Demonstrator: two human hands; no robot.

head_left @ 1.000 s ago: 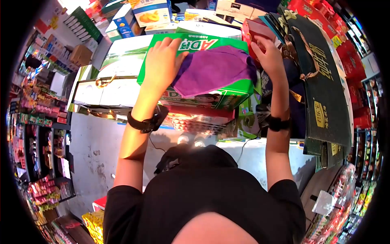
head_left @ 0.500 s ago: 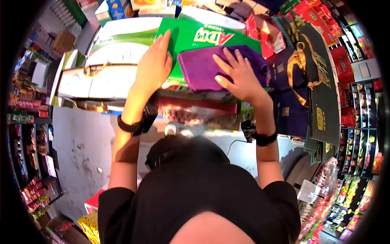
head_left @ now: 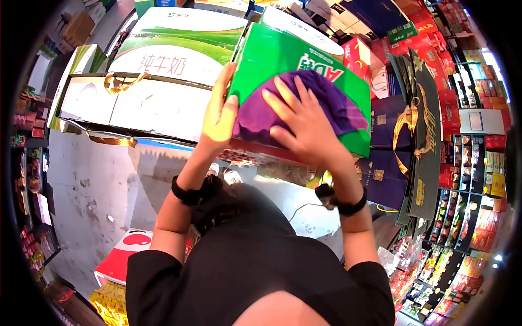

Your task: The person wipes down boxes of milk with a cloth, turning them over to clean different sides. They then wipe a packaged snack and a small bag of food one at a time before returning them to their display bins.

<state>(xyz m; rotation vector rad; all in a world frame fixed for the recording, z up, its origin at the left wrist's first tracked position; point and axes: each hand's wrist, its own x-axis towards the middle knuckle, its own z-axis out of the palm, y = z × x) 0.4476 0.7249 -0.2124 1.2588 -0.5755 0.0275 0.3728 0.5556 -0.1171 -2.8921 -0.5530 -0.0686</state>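
A green carton [head_left: 266,49] with white and red lettering lies in front of me. Over its near part spreads a bunched purple cloth [head_left: 255,117]. My right hand [head_left: 304,119] rests flat on the cloth, fingers spread, pressing it against the carton's top. At the carton's left edge is my left hand [head_left: 220,117], its fingers stretched out and pointing away from me, holding nothing. Beside that hand stands a white and green milk carton [head_left: 185,41] with a gold cord handle [head_left: 122,82] on the box front before it.
Dark blue boxes [head_left: 383,163] and dark gift bags [head_left: 427,125] with gold ribbon stand on the right. Red boxes [head_left: 356,57] sit behind the green carton. A red and white box [head_left: 122,255] is on the floor at lower left. Stocked shelves [head_left: 457,217] line the right side.
My right hand and the cloth have shifted toward me and left over the green carton, and the cloth has bunched up. My left hand has moved down along the carton's edge. The view has shifted.
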